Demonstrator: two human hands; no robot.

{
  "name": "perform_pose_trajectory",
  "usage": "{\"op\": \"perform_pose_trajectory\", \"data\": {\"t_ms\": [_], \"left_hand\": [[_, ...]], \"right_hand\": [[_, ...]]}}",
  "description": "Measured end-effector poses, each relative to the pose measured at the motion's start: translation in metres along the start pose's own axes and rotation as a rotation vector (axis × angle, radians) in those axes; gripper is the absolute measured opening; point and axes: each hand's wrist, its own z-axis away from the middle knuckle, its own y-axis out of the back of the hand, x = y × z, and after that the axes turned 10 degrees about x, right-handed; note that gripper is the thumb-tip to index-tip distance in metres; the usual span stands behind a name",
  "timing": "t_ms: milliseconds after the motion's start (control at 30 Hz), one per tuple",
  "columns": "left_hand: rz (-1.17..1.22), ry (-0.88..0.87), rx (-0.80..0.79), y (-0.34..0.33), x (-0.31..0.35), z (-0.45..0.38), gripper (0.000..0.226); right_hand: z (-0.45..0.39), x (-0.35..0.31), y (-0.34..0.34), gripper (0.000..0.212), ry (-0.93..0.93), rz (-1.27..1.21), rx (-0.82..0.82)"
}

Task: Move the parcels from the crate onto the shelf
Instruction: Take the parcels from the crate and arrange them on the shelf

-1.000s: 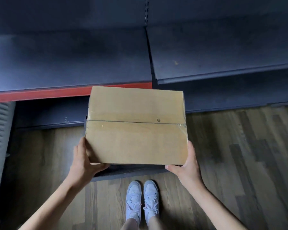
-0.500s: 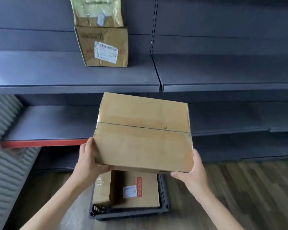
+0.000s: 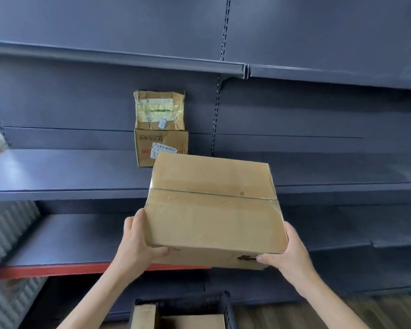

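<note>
I hold a plain brown taped parcel [image 3: 214, 210] in the air in front of the dark shelf [image 3: 67, 176]. My left hand [image 3: 138, 241] grips its near left corner and my right hand [image 3: 287, 252] grips its near right corner. Two worn parcels are stacked at the back of the middle shelf: a labelled box [image 3: 152, 148] with a crumpled taped one [image 3: 159, 110] on top. Below, at the bottom edge, the dark crate [image 3: 228, 307] still holds brown parcels [image 3: 192, 321].
A lower shelf with a red front edge [image 3: 52, 271] lies under the middle one, and another shelf [image 3: 119, 58] runs above. A ribbed grey panel [image 3: 7, 238] stands at the left. Wood floor [image 3: 342, 314] shows at the bottom right.
The parcel has been lifted from low over the crate up to the height of the middle shelf. My view tilted up, bringing the stacked parcels and upper shelves into sight.
</note>
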Motion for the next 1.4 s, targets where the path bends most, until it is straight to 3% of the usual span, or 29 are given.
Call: {"op": "perform_pose_trajectory", "data": {"t_ms": [333,600,1033,1400], "left_hand": [[0.014,-0.064,0.024,0.005,0.043,-0.066,0.101],[0.065,-0.082,0.033,-0.008,0.062,-0.1,0.092],[-0.024,-0.041,0.074,-0.09,0.108,-0.13,0.102],[-0.075,0.077,0.104,-0.186,0.158,-0.163,0.085]], "right_hand": [[-0.057,-0.054,0.011,0.082,0.05,-0.016,0.039],[-0.094,-0.079,0.022,0.077,0.059,-0.063,0.033],[-0.195,-0.037,0.067,0.075,0.013,-0.123,-0.055],[-0.304,-0.007,0.117,0.073,-0.028,0.012,-0.137]]}}
